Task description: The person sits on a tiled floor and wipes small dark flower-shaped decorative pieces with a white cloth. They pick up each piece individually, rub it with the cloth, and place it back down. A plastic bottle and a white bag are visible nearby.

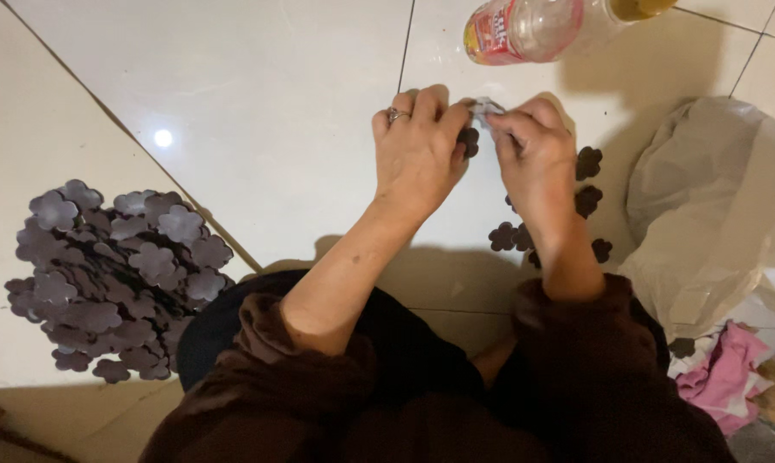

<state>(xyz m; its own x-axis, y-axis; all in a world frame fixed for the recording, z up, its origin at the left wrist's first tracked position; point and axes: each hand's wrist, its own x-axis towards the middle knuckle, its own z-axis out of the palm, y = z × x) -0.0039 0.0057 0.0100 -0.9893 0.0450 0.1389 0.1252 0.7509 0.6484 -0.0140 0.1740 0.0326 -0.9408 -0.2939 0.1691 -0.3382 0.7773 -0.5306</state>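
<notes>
Both hands, left hand [417,150] and right hand [533,150], pinch one small dark flower piece [470,140] with pale backing [488,106]; an uneven pull could tear it or drop it onto the floor [276,103].

Glossy floor tiles [259,103], matt dark flower cutouts [113,274], clear plastic bottle [550,26].

Dusky purple flower-shaped cutouts [113,279] are heaped on glossy cream floor tiles [267,103] (thin dark grout lines); a crumpled pink cloth [726,377] sits beside a translucent whitish plastic bag [705,214].
</notes>
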